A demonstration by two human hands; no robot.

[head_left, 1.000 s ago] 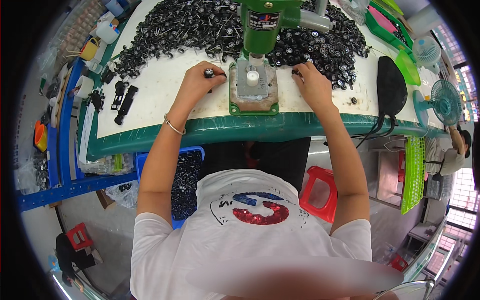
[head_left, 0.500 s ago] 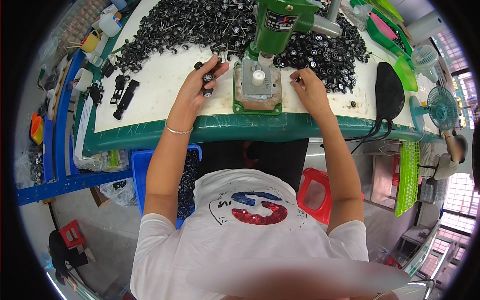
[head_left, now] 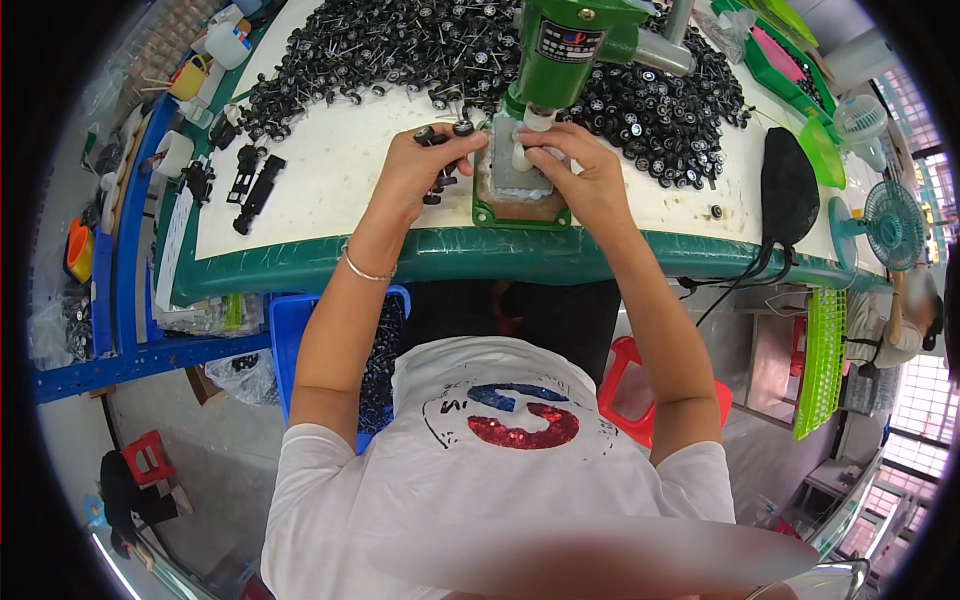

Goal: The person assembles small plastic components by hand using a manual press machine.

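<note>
Several small black toy wheels on axles (head_left: 463,128) are held in my left hand (head_left: 408,172), which is closed loosely around them beside the press base. Over the base plate, my right hand (head_left: 597,188) is closed in a pinch at the white plastic post (head_left: 521,158). Its fingertips hide whatever sits between them. Just above the fingers is the pressing tip of the green bench press (head_left: 562,75). The grey plate (head_left: 508,180) under the post rests on the green-edged base.
Heaps of black wheels and axles (head_left: 370,50) cover the back of the table, and loose wheels (head_left: 640,125) pile up on the right. Black chassis parts (head_left: 258,195) lie at left. A black cap-like cloth (head_left: 785,190) and a teal fan (head_left: 893,225) are at right.
My right hand has moved left from beside the wheel pile to the post under the press, and the small black wheel in its fingers is now hidden. My left hand has moved slightly right.
</note>
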